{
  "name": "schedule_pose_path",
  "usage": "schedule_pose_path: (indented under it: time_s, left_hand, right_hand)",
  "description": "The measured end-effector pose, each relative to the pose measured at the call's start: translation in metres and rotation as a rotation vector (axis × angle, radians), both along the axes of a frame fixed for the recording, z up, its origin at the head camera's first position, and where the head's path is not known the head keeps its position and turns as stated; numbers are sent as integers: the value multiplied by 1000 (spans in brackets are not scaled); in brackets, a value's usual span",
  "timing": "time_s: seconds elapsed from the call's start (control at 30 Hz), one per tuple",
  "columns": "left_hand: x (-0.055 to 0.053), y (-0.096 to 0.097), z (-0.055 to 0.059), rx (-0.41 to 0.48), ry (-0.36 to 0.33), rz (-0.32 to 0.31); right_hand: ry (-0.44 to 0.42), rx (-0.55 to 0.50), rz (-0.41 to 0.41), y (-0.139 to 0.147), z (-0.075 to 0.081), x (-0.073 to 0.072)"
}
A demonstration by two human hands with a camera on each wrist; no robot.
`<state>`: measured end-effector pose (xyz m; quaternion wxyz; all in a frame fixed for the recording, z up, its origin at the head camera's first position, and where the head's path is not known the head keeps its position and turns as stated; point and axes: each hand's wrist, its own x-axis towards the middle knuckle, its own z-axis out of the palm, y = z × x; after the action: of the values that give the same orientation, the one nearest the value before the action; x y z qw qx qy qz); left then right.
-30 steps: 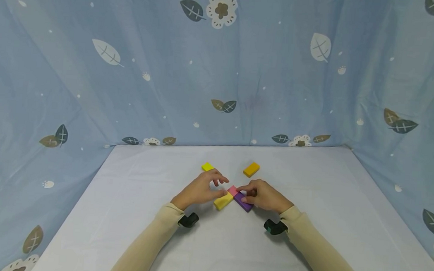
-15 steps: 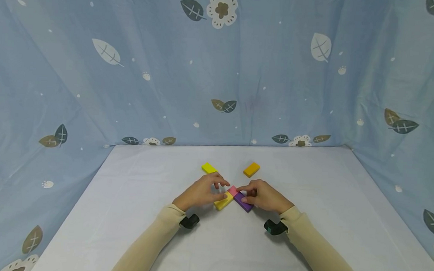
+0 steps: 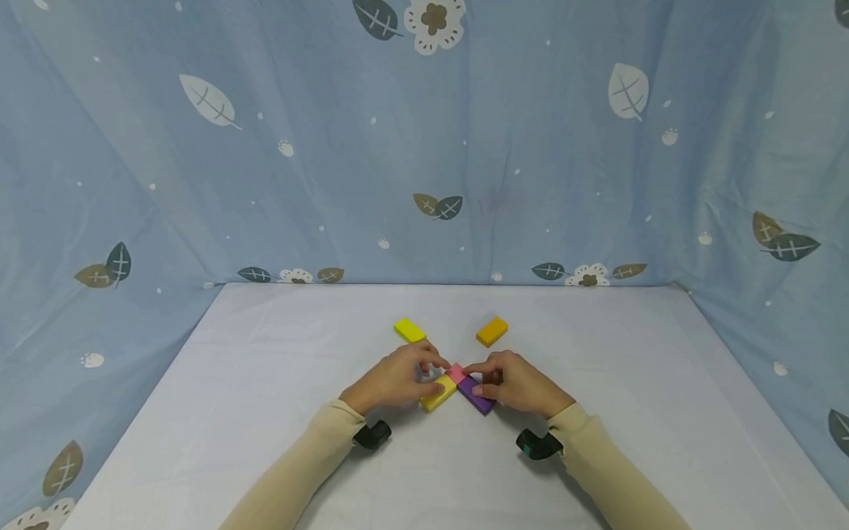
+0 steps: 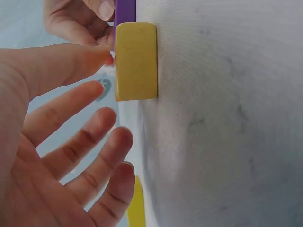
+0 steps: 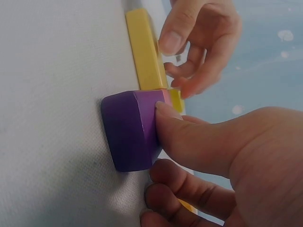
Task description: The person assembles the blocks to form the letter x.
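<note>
Head view: right hand (image 3: 524, 384) grips purple wooden-looking rectangular block (image 3: 475, 398); left hand (image 3: 392, 376), fingers loosely spread, thumbs pale-yellow wooden-looking rectangular block (image 3: 439, 399); best press evenly, edges flush.

On the table (image 3: 447, 485), a left block (image 3: 409, 330) and right block (image 3: 492, 331) lie behind three touching blocks (image 3: 457, 374).

Smooth purple block (image 5: 127, 132), possibly wooden

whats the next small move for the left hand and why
The left hand should perhaps close thumb and index finger gently, snugging the pale yellow block against the pink block: its thumb is at the first, its index finger near the second, and the right hand holds the purple block.
</note>
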<state>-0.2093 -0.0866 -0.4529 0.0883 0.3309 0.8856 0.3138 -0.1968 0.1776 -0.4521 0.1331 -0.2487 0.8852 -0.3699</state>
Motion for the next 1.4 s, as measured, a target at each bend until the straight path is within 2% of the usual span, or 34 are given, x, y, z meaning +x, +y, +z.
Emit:
schedule_pose_path:
  time_s: [0.27,0.43,0.93,1.27,1.4]
  left_hand:
    - [-1,1,-4,-38,13,-2]
    - [0,1,-3,-60,15,5]
    - [0,0,-2,-46,51,-34]
    - [-1,0,-1,-40,23,-39]
    - [-2,0,-1,-53,32,-46]
  right_hand:
    - [1,1,7,1,-1,0]
    - [4,-6,14,0,-1,-1]
    - [-17,-25,9,-1,2,1]
    - [-38,-16,-2,-3,3,0]
    - [-34,-15,2,-2,2,1]
